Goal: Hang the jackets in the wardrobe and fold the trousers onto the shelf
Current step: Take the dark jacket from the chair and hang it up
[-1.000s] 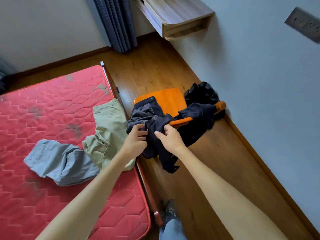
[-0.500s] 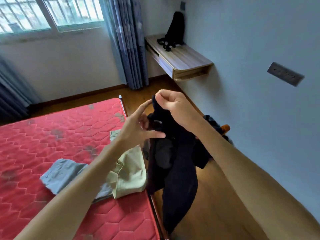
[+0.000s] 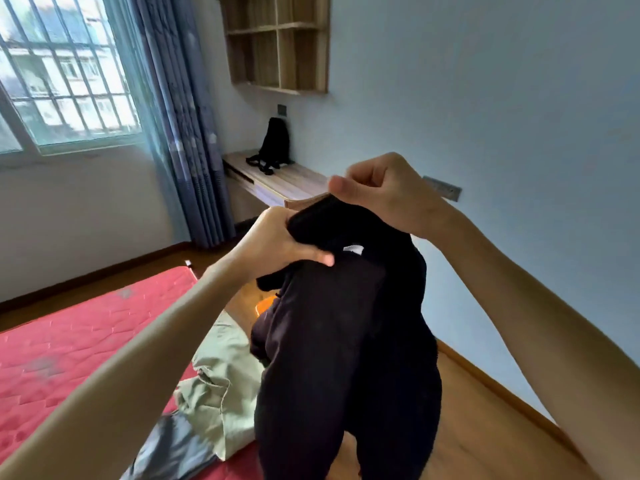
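A: What has changed?
B: The left hand (image 3: pixel 277 242), open a moment ago, now grips the jacket (image 3: pixel 346 341) beside the right hand (image 3: pixel 388 195).
A: Meaning?
B: Jacket held up off the chair, ready for hanging.

The held garment (image 3: pixel 346 341) is black, with a small white label (image 3: pixel 353 250) near its top; the mattress (image 3: pixel 69 348) is red, quilted in a hexagon pattern with grey smudges; trousers (image 3: pixel 225 375) at its right edge are pale green, another pair (image 3: pixel 169 448) grey; curtain (image 3: pixel 183 116) blue-grey; wall (image 3: pixel 485 98) pale blue; bag (image 3: pixel 273 143) black.
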Demonstrator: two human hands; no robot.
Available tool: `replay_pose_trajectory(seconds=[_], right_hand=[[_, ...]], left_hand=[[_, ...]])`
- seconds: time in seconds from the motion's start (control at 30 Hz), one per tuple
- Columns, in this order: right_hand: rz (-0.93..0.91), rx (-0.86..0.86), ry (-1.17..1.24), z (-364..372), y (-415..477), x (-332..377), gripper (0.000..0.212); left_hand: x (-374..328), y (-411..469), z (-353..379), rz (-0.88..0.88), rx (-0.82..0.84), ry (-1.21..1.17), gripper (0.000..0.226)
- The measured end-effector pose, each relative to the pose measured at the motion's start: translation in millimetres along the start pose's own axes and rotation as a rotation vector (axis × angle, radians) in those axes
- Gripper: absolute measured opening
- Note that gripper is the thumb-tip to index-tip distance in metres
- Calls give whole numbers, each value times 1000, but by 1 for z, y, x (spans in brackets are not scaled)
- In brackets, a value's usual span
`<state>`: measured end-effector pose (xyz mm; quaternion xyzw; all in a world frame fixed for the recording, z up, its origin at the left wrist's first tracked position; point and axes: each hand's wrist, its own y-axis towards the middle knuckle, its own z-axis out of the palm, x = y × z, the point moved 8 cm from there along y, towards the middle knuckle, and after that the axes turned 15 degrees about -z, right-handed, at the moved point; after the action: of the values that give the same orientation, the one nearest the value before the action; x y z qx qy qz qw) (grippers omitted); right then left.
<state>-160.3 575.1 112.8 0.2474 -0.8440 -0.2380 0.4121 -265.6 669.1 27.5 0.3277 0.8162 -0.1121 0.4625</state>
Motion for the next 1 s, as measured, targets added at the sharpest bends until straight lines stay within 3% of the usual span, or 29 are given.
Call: replay_pose_trajectory(seconds=[0.1, 0.2, 0.27, 0.4, 0.5, 0.57, 0.6, 0.7, 0.8, 0.9, 0.93, 1.0], right_hand=[[175, 125, -219, -5, -30, 9, 34], [331, 295, -278, 1, -60, 17, 23], [386, 328, -284, -3, -73, 21, 20], [398, 290, -267, -23, -88, 36, 15], [426, 275, -237, -35, -107, 31, 33], [434, 272, -171, -33, -127, 20, 48], [428, 254, -98, -30, -138, 15, 43], [414, 197, 62, -17, -168, 4, 20], [371, 25, 35, 0, -187, -3, 16], [305, -392, -110, 18, -211, 8, 21], [283, -468, -109, 31, -220, 14, 21], [153, -435, -111, 60, -225, 29, 21]], left_hand=[[-15, -19, -14, 6, 21, 33, 23], [-45, -37, -26, 61, 16, 91, 58], [-69, -50, -27, 108, 14, 162, 70], [-99, -64, -31, 116, -68, 210, 53], [-110, -72, -23, 82, -42, 218, 74], [-110, -78, -14, 44, 21, 213, 74], [-110, -81, -13, 14, 33, 200, 70], [-107, -90, -9, -98, 80, 140, 100], [-105, -107, 2, -172, 123, 10, 56], [-97, -117, 1, -249, 31, -100, 50], [-92, -120, 0, -278, 22, -115, 45], [-88, -124, 0, -309, 30, -134, 37]])
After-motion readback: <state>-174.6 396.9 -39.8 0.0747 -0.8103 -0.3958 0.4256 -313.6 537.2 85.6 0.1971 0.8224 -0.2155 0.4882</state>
